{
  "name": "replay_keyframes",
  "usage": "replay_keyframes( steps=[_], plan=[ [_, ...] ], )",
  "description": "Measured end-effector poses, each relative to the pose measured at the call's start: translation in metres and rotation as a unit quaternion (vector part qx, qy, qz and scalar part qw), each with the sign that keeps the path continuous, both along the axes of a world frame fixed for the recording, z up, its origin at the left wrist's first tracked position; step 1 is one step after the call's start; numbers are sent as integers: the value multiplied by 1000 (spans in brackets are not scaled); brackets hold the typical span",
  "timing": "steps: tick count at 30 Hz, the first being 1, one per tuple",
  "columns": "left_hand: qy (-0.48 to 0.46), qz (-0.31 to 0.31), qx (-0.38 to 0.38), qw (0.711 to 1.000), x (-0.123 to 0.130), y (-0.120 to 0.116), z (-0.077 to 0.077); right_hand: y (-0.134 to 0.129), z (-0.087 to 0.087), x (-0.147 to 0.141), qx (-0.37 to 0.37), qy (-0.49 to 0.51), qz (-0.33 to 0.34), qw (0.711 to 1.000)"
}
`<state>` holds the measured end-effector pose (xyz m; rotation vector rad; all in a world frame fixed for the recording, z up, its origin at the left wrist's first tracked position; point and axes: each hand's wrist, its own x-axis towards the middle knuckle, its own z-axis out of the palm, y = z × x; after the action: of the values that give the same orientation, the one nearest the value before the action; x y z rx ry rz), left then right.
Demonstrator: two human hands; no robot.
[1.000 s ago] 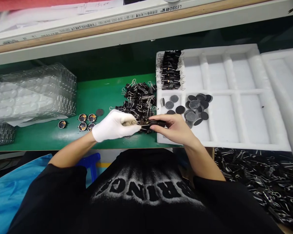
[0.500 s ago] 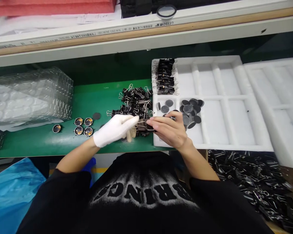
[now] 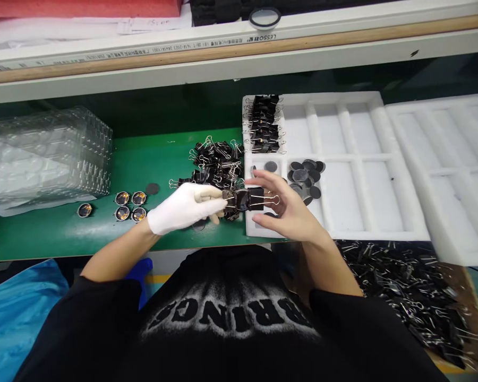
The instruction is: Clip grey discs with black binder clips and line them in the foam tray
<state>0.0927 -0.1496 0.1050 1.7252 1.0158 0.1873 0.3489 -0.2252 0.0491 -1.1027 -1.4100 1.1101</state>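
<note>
My left hand (image 3: 187,208), in a white glove, pinches a black binder clip (image 3: 230,201) between thumb and fingers. That clip grips the left side of a round dark disc (image 3: 242,200). A second binder clip (image 3: 256,199) is clamped on the disc's right side, its wire handles pointing right. Around this second clip my bare right hand (image 3: 290,209) is spread, thumb below and fingers above, apart from the clip. Behind the left hand lies a heap of binder clips (image 3: 219,164) on the green table (image 3: 159,159).
A white foam tray (image 3: 334,157) holds a row of clipped pieces (image 3: 265,124) and a pile of grey discs (image 3: 306,178). Several amber-faced round pieces (image 3: 130,206) lie at left, beside stacked clear plastic trays (image 3: 48,154). A box of binder clips (image 3: 406,297) stands lower right.
My right hand has opened and drawn back to the right, uncovering a binder clip on the disc's right side. My left hand keeps its pinch. The whole view has shifted slightly.
</note>
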Motion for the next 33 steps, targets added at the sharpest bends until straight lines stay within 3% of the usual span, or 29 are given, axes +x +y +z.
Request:
replay_keyframes(
  steps=[3,8,17,28,33],
  plan=[
    [14,-14,15,1000,5,1,0,2,6,-2,-55,-1,-2,998],
    [7,0,2,1000,8,2,-2,7,3,-7,-51,27,-67,996],
    [18,2,-39,999,2,9,-10,6,10,-10,-141,67,-47,987],
    [32,18,-31,999,5,7,-11,5,13,-12,-116,37,-49,991],
    [28,7,-33,999,3,9,-11,8,7,-4,-101,-9,-5,995]
  ],
)
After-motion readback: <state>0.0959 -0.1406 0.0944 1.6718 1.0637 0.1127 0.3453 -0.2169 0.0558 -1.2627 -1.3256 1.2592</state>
